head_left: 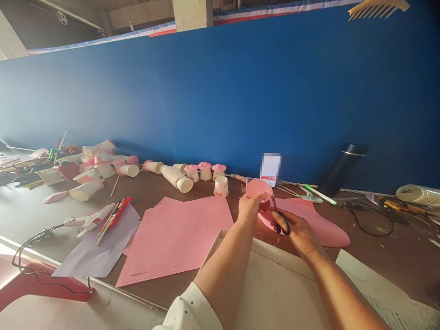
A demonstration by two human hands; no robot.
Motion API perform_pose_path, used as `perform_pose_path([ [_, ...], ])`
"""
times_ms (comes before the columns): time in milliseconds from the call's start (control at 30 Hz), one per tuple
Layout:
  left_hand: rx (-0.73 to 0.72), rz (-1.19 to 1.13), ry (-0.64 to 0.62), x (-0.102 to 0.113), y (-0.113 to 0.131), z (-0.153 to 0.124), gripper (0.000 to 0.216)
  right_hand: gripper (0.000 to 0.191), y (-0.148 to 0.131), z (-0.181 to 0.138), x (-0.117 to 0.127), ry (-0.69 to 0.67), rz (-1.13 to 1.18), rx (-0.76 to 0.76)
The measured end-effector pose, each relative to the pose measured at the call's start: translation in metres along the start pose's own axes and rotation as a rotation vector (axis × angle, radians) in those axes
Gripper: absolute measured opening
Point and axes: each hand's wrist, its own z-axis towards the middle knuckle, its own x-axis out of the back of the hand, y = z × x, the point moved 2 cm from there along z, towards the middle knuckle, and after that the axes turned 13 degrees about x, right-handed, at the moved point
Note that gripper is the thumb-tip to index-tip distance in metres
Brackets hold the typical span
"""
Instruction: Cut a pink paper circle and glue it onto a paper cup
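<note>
Fingers of the left hand [250, 206] pinch a pink paper disc [257, 188] by its near edge, the thumb lying on top. Fingers of the right hand [299, 231] are curled around the black handles of a pair of scissors [284, 224], whose blades point away along the right edge of the disc; whether they touch the paper is hard to tell. The disc is held above the far part of a brown table [158, 291], just left of a large curling pink sheet [319, 224] that lies beneath and beside the right hand.

Left of the forearms lies a pile of pink paper [182, 233]. On its far side stand three upturned cups [205, 173] with pink tops and one bare cup [221, 187]; a stack of cups [176, 178] lies to their left. Farther left, a glue gun [91, 220] and a red knife [113, 219] rest on purple paper [103, 250]. A white tray [282, 284] sits near, under the forearms. To the far right, a black bottle [342, 169] leans by a blue wall [240, 91].
</note>
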Motion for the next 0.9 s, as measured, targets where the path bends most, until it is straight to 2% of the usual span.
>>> perform_pose_path([
  [633,-0.001,-0.032,-0.044,0.0,0.0,-0.001,0.017,0.046,0.005,0.001,0.003,0.004,-0.022,0.013],
  [900,0.001,0.009,-0.034,0.001,0.0,0.001,0.023,0.049,-0.005,-0.001,0.003,0.002,-0.089,0.042],
])
